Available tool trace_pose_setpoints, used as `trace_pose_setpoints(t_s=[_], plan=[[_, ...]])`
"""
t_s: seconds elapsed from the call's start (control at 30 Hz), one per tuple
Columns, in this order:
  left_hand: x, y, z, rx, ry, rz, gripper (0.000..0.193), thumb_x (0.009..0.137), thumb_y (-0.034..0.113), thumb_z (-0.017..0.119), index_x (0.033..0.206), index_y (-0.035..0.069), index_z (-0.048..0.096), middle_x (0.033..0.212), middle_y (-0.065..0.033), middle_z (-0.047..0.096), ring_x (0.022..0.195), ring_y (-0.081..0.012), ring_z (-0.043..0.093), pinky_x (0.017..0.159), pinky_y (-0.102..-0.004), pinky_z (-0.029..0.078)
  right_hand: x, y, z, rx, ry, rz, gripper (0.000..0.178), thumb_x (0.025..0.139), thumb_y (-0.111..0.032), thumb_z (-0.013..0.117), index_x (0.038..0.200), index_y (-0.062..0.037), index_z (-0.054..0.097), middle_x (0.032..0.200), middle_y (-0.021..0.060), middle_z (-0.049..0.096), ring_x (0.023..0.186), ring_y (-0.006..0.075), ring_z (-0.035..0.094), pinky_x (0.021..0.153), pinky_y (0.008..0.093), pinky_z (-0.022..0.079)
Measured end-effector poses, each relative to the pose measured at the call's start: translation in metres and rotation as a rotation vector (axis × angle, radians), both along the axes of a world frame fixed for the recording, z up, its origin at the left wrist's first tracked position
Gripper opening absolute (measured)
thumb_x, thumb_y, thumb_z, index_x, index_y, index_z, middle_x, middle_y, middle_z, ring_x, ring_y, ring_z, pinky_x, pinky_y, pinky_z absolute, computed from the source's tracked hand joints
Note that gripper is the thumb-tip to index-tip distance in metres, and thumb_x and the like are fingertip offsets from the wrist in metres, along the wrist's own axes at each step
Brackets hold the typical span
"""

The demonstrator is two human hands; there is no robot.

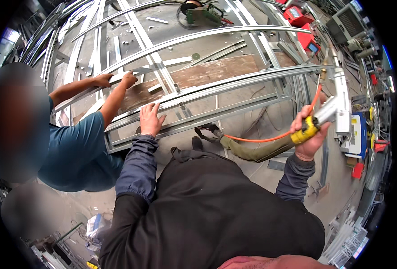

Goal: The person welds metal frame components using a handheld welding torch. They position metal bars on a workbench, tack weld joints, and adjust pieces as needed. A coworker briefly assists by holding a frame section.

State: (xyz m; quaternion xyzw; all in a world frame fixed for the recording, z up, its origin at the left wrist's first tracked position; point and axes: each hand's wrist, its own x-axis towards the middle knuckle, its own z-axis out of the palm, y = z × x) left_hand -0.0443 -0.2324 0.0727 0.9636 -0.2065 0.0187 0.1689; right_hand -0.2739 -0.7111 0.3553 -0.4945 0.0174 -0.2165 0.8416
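Observation:
My left hand [150,120] lies on the near rail of a long metal frame [207,92], its fingers stretched over the steel and a little apart. To the right, my right hand [310,139] is wrapped round the yellow grip of a silver-and-white air tool [342,101], raised near the frame's right end. An orange hose [256,141] runs to the tool's grip, and a brass-coloured fitting shows near the tool's head. What kind of air tool it is cannot be told. Left of me, a co-worker in a blue shirt has both hands [127,80] on a rail.
A brown wooden board [216,74] lies under the frame. Red machines [297,15] stand at the far right, with a blue-and-white box [356,134] nearer. A green reel device [200,13] sits at the back. Metal profiles and scraps are strewn over the concrete floor.

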Motion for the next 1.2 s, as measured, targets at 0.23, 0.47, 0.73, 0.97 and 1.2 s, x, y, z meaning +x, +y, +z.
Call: trace_pose_setpoints(t_s=[0.23, 0.47, 0.73, 0.97, 1.2], plan=[[0.008, 0.002, -0.004, -0.034, 0.010, 0.054, 0.076, 0.084, 0.030, 0.094, 0.153, 0.016, 0.064, 0.145, -0.0089, 0.061, 0.139, -0.0338, 0.055, 0.121, -0.0489, 0.042, -0.018, 0.031, -0.031, -0.099, 0.194, -0.019, 0.104, 0.105, -0.068, 0.068, 0.178, -0.0116, 0.021, 0.108, 0.0068, 0.064, 0.077, 0.0150, 0.070, 0.064, 0.0331, 0.063], [0.023, -0.002, -0.011, 0.026, 0.080, 0.017, 0.071, 0.089, 0.033, 0.089, 0.153, 0.018, 0.064, 0.145, -0.0073, 0.061, 0.141, -0.0339, 0.054, 0.123, -0.0503, 0.039, -0.027, 0.039, -0.039, -0.144, 0.270, -0.019, 0.102, 0.106, -0.067, 0.066, 0.178, -0.0090, 0.023, 0.109, 0.0064, 0.063, 0.077, 0.0139, 0.069, 0.064, 0.0327, 0.063], [0.023, -0.001, -0.016, 0.029, 0.080, 0.025, 0.062, 0.093, 0.036, 0.084, 0.150, 0.020, 0.066, 0.146, -0.0068, 0.063, 0.142, -0.0334, 0.052, 0.121, -0.0528, 0.035, -0.036, 0.038, -0.036, -0.140, 0.330, -0.084, 0.101, 0.104, -0.069, 0.068, 0.177, -0.0109, 0.026, 0.109, 0.0078, 0.063, 0.076, 0.0157, 0.070, 0.062, 0.0318, 0.063], [0.028, 0.000, -0.027, 0.040, 0.123, 0.017, 0.060, 0.093, 0.032, 0.085, 0.148, 0.018, 0.065, 0.143, -0.0090, 0.062, 0.144, -0.0359, 0.051, 0.124, -0.0540, 0.034, -0.044, 0.029, -0.036, -0.146, 0.283, -0.059, 0.094, 0.110, -0.060, 0.065, 0.178, -0.0094, 0.025, 0.113, 0.0089, 0.064, 0.080, 0.0160, 0.070, 0.066, 0.0327, 0.063], [0.029, 0.004, -0.043, 0.009, 0.095, 0.004, 0.061, 0.094, 0.025, 0.084, 0.150, 0.015, 0.062, 0.149, -0.0142, 0.058, 0.145, -0.0394, 0.050, 0.124, -0.0556, 0.034, -0.047, 0.026, -0.040, -0.192, 0.296, -0.135, 0.099, 0.106, -0.066, 0.067, 0.177, -0.0092, 0.027, 0.110, 0.0089, 0.065, 0.075, 0.0156, 0.068, 0.063, 0.0342, 0.061]])
